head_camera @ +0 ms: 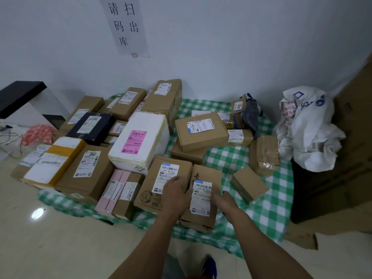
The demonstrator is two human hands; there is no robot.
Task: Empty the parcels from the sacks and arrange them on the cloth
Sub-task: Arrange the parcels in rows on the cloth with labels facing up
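**Narrow brown parcel** (201,200), white barcode label on top. It is laid at the near edge of the checked cloth (261,208), just right of a printed carton (161,186) and touching it along one side.

**Hands.** The left hand (177,193) is rested on the printed carton with its fingers spread and nearly straight, the thumb side set against the parcel's left edge. The right hand (224,200) is placed at the parcel's right edge, beside the label. Whether its fingers are curled round that edge cannot be told (the hand is blurred).

**Cloth.** Green and white check, spread on a pale tiled floor (60,248) against a white wall. Its left half is covered by parcels packed close together.

**Parcels on the cloth, near to far:**
- small plain brown box (248,184), tilted, apart from the others on the right
- pink flat parcels (112,190), left of the printed carton
- carton marked 2097 (86,168)
- white foam box (138,141) with a pink label, stacked above its neighbours
- taped brown parcel (263,156)
- flat brown carton (201,131), resting on another box
- dark blue box (90,125)

**Sack** (308,127). White, crumpled, blue and red print, slumped beyond the cloth's right edge.

**Surroundings.** A paper notice (124,25) with large characters is fixed to the wall. A blue shoe (209,266) is seen at the bottom edge.
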